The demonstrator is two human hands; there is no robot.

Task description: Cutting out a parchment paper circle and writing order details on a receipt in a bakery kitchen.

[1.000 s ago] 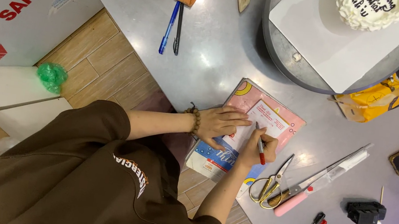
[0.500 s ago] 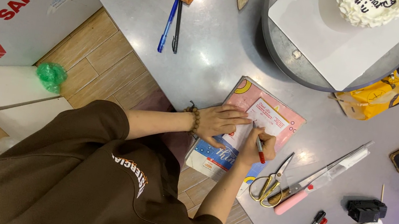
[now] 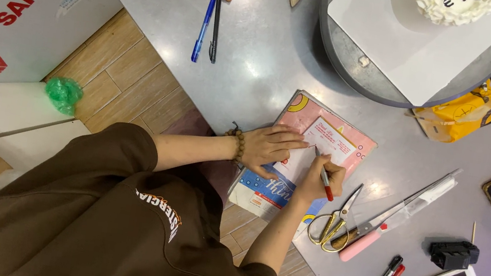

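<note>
two hands at work on our grey bench (image 3: 255,74): our left hand (image 3: 269,150) lies flat, fingers spread, pressing down a pink card (image 3: 332,141) atop a stack of printed cards near the bench edge, while our right hand (image 3: 322,180) has its grip closed around a red pen (image 3: 324,176), tip on the card. just beside our right hand lie gold-handled scissors (image 3: 332,219) and a pink-handled knife (image 3: 393,215).

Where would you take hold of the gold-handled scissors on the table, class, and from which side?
Grip the gold-handled scissors by their two finger loops, at the end nearest the table edge. Come from that near edge, just right of the right hand writing with a pen. The blades point away toward the table's middle, and a pink-handled knife lies close alongside.
</note>
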